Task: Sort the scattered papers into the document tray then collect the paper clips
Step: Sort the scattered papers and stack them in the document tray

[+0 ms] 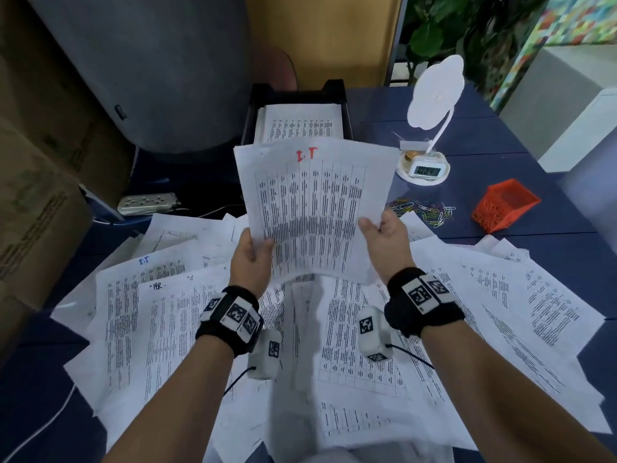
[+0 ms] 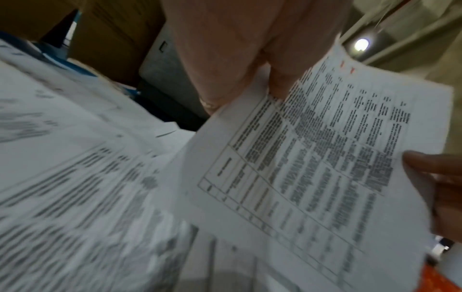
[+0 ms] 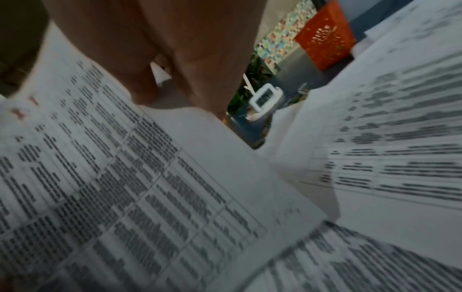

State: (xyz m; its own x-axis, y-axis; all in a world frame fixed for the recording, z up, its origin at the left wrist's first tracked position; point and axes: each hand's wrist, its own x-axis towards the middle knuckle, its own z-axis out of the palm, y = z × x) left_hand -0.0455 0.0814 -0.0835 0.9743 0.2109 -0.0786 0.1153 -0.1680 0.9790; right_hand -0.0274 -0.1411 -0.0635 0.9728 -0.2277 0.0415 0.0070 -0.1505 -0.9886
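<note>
1. Papers (image 1: 187,329) are spread over most of the table (image 1: 500,135) — sorting is judged barely begun.
2. A sheet marked "I.T" (image 1: 310,208) is held up, pinched at its lower corners by the left hand (image 1: 252,255) and the right hand (image 1: 387,240).
3. The document tray (image 1: 297,95) behind it holds some printed sheets.
4. The orange basket (image 1: 504,205) appears empty.
5. Paper clips (image 1: 424,208) lie loose beside it — uncollected.

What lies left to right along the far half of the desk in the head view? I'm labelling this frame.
Power strip → document tray → clock → orange basket. The paper clips lie below the clock, so their place is unclear.
</note>
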